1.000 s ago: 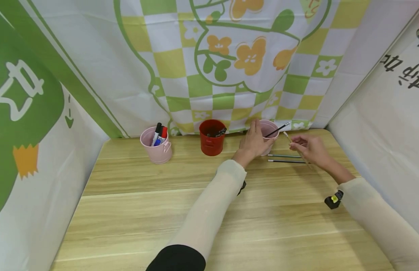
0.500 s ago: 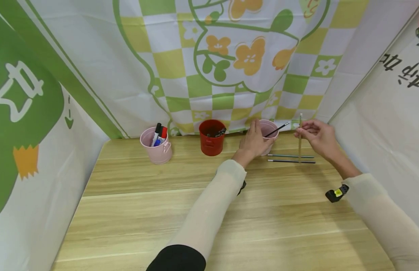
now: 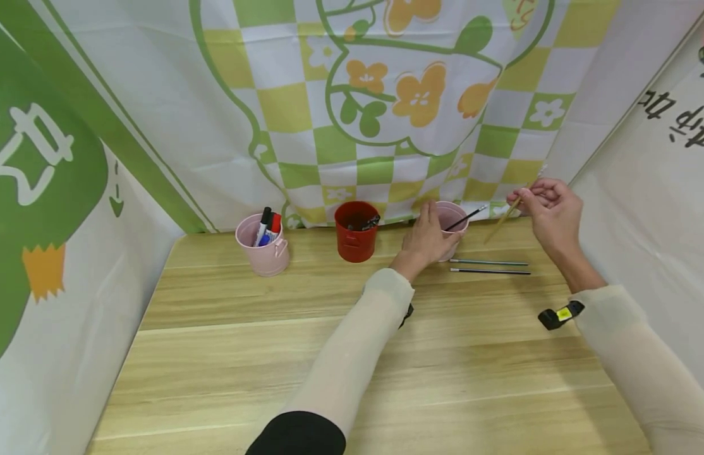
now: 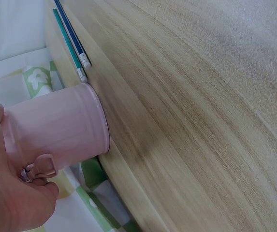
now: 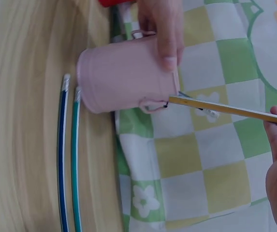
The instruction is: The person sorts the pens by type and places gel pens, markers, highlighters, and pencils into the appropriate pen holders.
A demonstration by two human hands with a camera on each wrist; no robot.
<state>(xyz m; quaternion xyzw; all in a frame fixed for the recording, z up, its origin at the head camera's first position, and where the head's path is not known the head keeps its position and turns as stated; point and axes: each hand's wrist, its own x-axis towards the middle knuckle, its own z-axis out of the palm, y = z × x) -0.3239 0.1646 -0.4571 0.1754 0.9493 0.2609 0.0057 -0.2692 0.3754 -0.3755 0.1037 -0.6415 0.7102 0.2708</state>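
Note:
My left hand [image 3: 421, 245] grips the right-hand pink bucket [image 5: 123, 72] at its rim, with the thumb on the outer wall. The bucket stands upright, and a dark pencil [image 3: 467, 218] leans inside with its eraser end above the rim. To the right and higher, my right hand [image 3: 557, 218] pinches a yellow pencil [image 3: 502, 224] between thumb and fingers. This pencil is tilted, its eraser end up and its lower end pointing down-left, apart from the bucket in the head view. A teal pencil [image 5: 75, 159] and a dark blue pencil [image 5: 62, 154] lie side by side on the table.
A red bucket [image 3: 356, 246] with dark items inside stands left of my left hand. Farther left is another pink bucket [image 3: 267, 260] holding several markers [image 3: 267, 227]. A patterned cloth [image 3: 386, 164] hangs behind the wooden table [image 3: 329, 354].
My right hand has risen and moved right with the yellow pencil, whose tilt has turned from eraser end left, through upright, to eraser end right. The left hand and bucket stay put.

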